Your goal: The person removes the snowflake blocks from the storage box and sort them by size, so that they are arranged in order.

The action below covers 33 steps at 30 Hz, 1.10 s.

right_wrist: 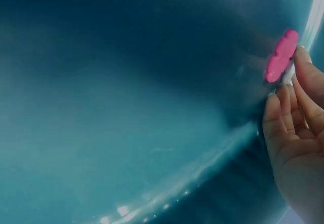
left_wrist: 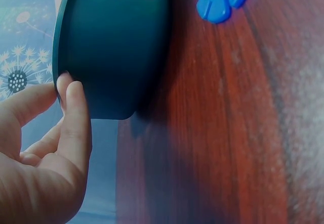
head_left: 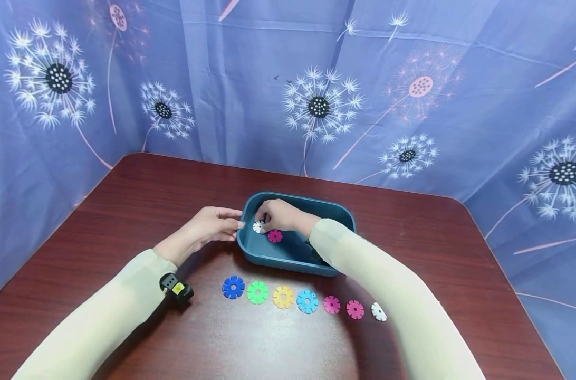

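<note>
A dark teal plastic bin (head_left: pixel 288 263) stands on the table. My left hand (head_left: pixel 216 226) pinches its left end at the rim, and the left wrist view shows the thumb (left_wrist: pixel 76 118) on the outer wall. Reaching inside the bin, my right hand (head_left: pixel 280 215) pinches a white notched disc (head_left: pixel 258 227) between thumb and fingers near the left end. A pink notched disc (head_left: pixel 275 236) lies right beside it in the bin. In the right wrist view the pink disc (right_wrist: pixel 281 56) overlaps the white one, which is mostly hidden by the fingers.
In front of the bin runs a row of notched discs: blue (head_left: pixel 233 287), green (head_left: pixel 257 292), yellow (head_left: pixel 283 297), light blue (head_left: pixel 307 302), two pink (head_left: pixel 332 304), and white (head_left: pixel 378 312) beside the right sleeve. A patterned curtain (head_left: pixel 250 95) hangs behind the wooden table (head_left: pixel 174 179).
</note>
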Each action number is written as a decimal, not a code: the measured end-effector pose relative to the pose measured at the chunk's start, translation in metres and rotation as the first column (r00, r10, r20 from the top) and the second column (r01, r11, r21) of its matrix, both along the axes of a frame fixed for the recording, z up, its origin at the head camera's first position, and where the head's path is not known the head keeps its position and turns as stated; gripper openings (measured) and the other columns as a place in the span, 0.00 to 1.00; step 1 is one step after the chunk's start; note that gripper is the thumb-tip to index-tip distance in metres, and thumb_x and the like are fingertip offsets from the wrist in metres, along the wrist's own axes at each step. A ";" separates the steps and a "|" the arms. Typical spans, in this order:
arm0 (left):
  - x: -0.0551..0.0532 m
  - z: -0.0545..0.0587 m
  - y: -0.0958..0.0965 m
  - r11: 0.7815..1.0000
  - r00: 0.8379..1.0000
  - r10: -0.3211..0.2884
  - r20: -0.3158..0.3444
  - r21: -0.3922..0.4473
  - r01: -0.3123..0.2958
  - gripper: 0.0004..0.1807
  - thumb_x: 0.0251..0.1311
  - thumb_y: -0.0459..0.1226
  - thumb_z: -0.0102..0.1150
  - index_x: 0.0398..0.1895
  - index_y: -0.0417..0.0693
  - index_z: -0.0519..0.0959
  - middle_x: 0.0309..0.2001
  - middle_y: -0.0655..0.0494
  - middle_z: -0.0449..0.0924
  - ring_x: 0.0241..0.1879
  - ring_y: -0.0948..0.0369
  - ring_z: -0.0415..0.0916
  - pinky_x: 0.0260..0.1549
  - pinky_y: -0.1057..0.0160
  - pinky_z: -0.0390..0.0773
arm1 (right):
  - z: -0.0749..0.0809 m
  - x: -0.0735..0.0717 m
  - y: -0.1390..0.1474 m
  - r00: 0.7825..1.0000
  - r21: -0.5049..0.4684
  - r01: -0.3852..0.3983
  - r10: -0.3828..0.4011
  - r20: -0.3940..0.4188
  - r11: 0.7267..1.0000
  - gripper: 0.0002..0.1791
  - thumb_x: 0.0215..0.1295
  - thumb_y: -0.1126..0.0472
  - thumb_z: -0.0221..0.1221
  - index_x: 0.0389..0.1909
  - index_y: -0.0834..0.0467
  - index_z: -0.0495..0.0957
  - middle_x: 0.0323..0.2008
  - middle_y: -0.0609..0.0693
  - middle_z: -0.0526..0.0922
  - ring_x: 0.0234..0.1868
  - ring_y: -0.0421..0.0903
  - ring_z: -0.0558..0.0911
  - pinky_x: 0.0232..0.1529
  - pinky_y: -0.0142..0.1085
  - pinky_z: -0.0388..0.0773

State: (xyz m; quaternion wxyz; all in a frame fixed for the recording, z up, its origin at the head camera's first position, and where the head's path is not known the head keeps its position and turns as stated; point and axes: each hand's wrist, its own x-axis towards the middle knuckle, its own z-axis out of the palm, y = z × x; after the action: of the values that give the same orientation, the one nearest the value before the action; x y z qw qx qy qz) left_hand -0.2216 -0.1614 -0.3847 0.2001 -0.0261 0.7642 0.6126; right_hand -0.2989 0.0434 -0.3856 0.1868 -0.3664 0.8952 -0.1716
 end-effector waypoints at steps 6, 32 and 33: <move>0.001 0.000 -0.001 1.000 1.000 -0.004 -0.004 0.007 0.004 0.29 0.70 0.33 0.59 0.71 0.31 0.69 0.31 0.57 0.85 0.28 0.67 0.82 0.37 0.69 0.88 | 0.000 -0.001 0.000 0.999 -0.010 0.018 -0.018 0.038 1.000 0.13 0.62 0.61 0.71 0.46 0.61 0.83 0.42 0.56 0.86 0.43 0.46 0.82 0.49 0.35 0.83; 0.002 0.003 0.001 1.000 1.000 0.004 -0.006 -0.018 -0.004 0.28 0.69 0.34 0.61 0.70 0.32 0.70 0.33 0.54 0.85 0.29 0.66 0.82 0.38 0.69 0.89 | 0.087 0.024 0.101 0.921 -0.230 0.353 -0.294 0.256 0.907 0.10 0.68 0.63 0.64 0.46 0.65 0.86 0.42 0.57 0.90 0.42 0.49 0.90 0.56 0.52 0.86; 0.002 0.003 0.001 1.000 1.000 0.003 -0.007 -0.018 -0.003 0.28 0.69 0.33 0.61 0.70 0.32 0.70 0.34 0.53 0.85 0.29 0.66 0.82 0.38 0.69 0.89 | 0.087 0.028 0.108 0.911 -0.240 0.378 -0.312 0.271 0.894 0.11 0.69 0.63 0.64 0.47 0.65 0.86 0.43 0.57 0.90 0.43 0.50 0.90 0.56 0.53 0.86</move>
State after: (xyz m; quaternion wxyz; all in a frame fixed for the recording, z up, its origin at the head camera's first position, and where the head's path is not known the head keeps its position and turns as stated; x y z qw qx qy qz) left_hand -0.2200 -0.1602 -0.3818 0.1964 -0.0271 0.7704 0.6059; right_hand -0.2706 0.1515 -0.2987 0.1984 -0.2021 0.8845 -0.3708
